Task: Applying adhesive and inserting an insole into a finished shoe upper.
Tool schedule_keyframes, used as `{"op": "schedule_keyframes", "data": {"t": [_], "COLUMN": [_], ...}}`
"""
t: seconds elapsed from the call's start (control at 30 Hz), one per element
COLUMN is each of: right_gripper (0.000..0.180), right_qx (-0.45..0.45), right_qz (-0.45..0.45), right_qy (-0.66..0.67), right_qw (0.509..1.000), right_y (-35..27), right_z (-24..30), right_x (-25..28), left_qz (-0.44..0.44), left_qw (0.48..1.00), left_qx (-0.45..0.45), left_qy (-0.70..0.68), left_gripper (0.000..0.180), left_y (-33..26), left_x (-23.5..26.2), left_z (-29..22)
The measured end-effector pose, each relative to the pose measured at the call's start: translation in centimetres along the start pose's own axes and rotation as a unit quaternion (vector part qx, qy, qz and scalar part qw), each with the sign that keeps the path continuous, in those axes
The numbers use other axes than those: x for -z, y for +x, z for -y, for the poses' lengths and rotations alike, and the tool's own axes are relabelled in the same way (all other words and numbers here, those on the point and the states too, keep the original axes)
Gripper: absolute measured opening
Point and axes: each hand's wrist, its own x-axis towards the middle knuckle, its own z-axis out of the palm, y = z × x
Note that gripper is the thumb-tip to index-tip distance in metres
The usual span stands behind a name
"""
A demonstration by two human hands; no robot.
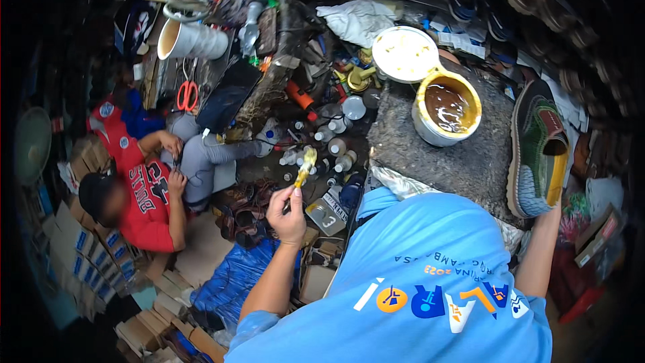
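Left hand (287,216) pinching yellow-coated applicator (306,168); right hand (551,216) at shoe (541,144), grip hidden; best wipe excess on tub (431,134) between hands, keeping shoe steady.

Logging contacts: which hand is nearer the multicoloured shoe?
Right. The right hand, mostly hidden, is at the lower end of the shoe; the left hand is well to its left.

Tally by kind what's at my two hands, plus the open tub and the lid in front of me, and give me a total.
Brush, held in the left hand: 1
Multicoloured shoe, with the right hand mostly hidden behind it: 1
Open tub of brown paste: 1
Smeared white lid: 1
Total: 4
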Motion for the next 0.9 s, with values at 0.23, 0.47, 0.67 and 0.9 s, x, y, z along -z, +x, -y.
{"op": "schedule_keyframes", "data": {"t": [0.23,0.47,0.67,0.9], "right_gripper": [0.070,0.066,0.070,0.049], "right_qx": [0.301,0.407,0.366,0.409], "right_qz": [-0.324,-0.356,-0.410,-0.408], "right_qy": [-0.123,-0.359,-0.441,-0.440], "right_qw": [0.889,0.761,0.709,0.687], "right_y": [-10.0,-14.4,-13.4,-14.2], "right_z": [-0.2,-6.0,-7.8,-6.8], "right_x": [-21.6,-23.9,-26.6,-27.1], "left_qz": [-0.113,-0.058,-0.022,0.116], "left_qw": [0.971,0.950,0.928,0.835], "left_qx": [0.153,0.237,0.297,0.288], "left_qy": [0.147,0.194,0.224,0.455], "left_gripper": [0.027,0.027,0.024,0.049], "left_y": [-4.6,5.0,7.1,10.3], "left_x": [-0.9,-7.0,-9.6,-9.8], "left_z": [21.8,26.1,33.1,42.1]}}
